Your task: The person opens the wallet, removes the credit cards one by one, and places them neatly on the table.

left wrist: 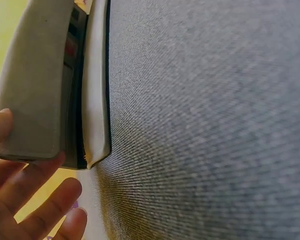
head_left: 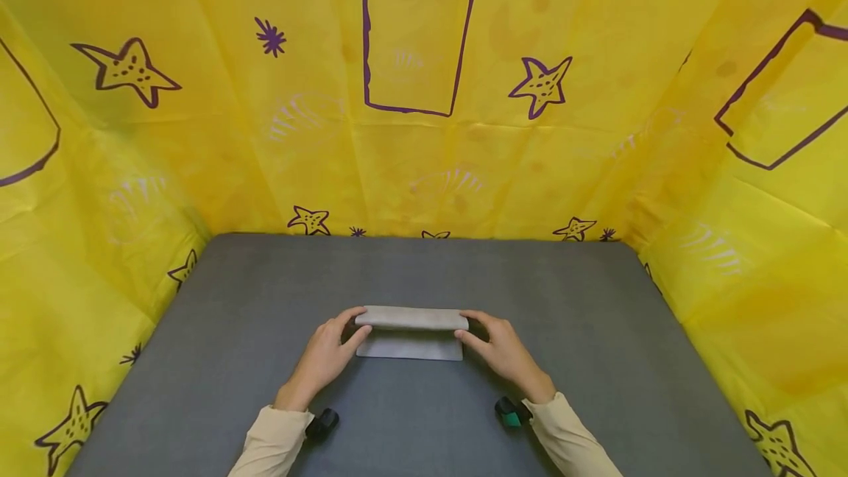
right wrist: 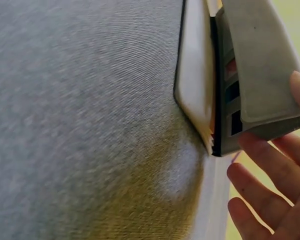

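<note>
Container: light-grey, smooth, leather-look folding wallet [head_left: 414, 317], lower panel on the dark-grey fabric-textured tabletop [head_left: 424, 271], upper flap raised, so it's part open. Left hand [head_left: 326, 355] pinches the flap at the wallet's left end, thumb one side, fingers the other; right hand [head_left: 506, 355] has the same grip at the right end.

Inside the wallet: row of slots [right wrist: 233, 92] along the inner face, dark patches and one reddish patch [right wrist: 231, 68] showing in them. Can't tell if those are cards, windows or lining. Flap blocks the rest; from the head view the interior is just shadow. Both wrist views crop the wallet's far end and parts of the hands.

Around the wallet: beige sleeves [head_left: 570, 436] on the near side, small black device [head_left: 322, 424] at the left wrist, black-and-green one [head_left: 510, 412] at the right. Beyond it and to either side, yellow sheeting [head_left: 318, 168] with purple starfish outlines. Nothing stands between the hands and the wallet.
</note>
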Motion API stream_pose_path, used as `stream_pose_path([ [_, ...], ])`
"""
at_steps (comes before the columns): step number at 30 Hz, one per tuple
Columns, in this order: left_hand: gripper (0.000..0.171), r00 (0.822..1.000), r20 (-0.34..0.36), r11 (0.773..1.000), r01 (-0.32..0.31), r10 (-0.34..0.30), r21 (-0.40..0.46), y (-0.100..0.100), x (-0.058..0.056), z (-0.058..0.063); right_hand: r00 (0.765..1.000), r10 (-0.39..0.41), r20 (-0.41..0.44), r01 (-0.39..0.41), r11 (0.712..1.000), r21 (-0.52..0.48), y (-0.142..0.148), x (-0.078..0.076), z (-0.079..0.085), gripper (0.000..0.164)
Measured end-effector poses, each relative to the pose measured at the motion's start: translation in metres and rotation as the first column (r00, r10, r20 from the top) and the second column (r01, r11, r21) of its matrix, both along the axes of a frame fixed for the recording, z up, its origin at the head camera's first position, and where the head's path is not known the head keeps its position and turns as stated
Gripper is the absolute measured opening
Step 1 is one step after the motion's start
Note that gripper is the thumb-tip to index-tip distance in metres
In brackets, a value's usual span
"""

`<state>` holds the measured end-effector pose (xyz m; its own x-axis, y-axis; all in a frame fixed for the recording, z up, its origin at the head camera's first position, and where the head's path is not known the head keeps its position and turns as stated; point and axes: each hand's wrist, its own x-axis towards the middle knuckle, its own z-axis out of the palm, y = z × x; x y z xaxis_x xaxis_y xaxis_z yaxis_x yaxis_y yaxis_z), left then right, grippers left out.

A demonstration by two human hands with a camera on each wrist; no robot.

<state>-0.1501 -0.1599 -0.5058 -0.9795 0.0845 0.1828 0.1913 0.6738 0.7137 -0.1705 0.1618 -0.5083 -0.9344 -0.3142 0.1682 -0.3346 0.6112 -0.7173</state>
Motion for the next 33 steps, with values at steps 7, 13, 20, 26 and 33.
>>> stream_pose_path([
  [7,0.037,1.000,-0.012,0.996,-0.011,0.012,0.086,0.001,-0.006,-0.003,0.999,-0.030,0.014,0.031,0.992,-0.120,-0.006,-0.004,0.002,0.040],
  [13,0.036,1.000,-0.015,0.990,-0.018,0.020,0.138,0.002,-0.012,-0.004,0.998,-0.057,-0.001,0.056,0.987,-0.150,-0.010,-0.010,0.001,0.038],
  [20,0.034,0.999,-0.035,0.982,-0.007,0.014,0.190,0.005,-0.018,0.000,0.997,-0.069,-0.026,0.064,0.983,-0.174,-0.011,-0.017,0.005,0.034],
  [26,0.032,0.997,-0.076,0.974,-0.011,0.029,0.225,0.006,-0.021,0.004,0.996,-0.078,-0.038,0.068,0.975,-0.212,-0.014,-0.021,0.011,0.031],
  [33,0.032,0.996,-0.083,0.970,-0.011,0.032,0.245,0.006,-0.024,0.004,0.994,-0.073,-0.077,0.051,0.965,-0.258,-0.015,-0.024,0.013,0.027],
])
